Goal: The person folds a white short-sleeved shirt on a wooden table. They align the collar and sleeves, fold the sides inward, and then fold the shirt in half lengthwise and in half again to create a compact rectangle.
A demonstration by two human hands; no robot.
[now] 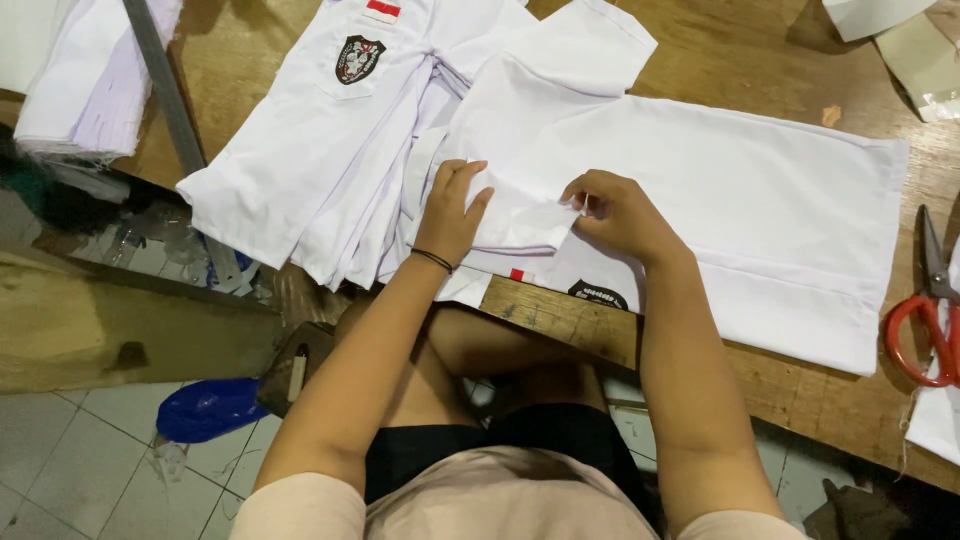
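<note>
Nearest me, my left hand (452, 212) lies flat and open on the folded white shirt (700, 190) while my right hand (618, 215) pinches its sleeve corner, the shirt spread on the wooden table (760, 60) beside red-handled scissors (930, 320), above a tiled floor (80, 470).

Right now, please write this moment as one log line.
left hand: flat on white shirt | right hand: pinching its folded edge | red scissors: lying apart, on wooden table

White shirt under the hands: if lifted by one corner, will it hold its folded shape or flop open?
The white shirt probably flops: it is thin cloth lying flat, creased where the right hand pinches a fold. Likely light. It may slide on the wooden table, so the left hand pressing helps.
</note>
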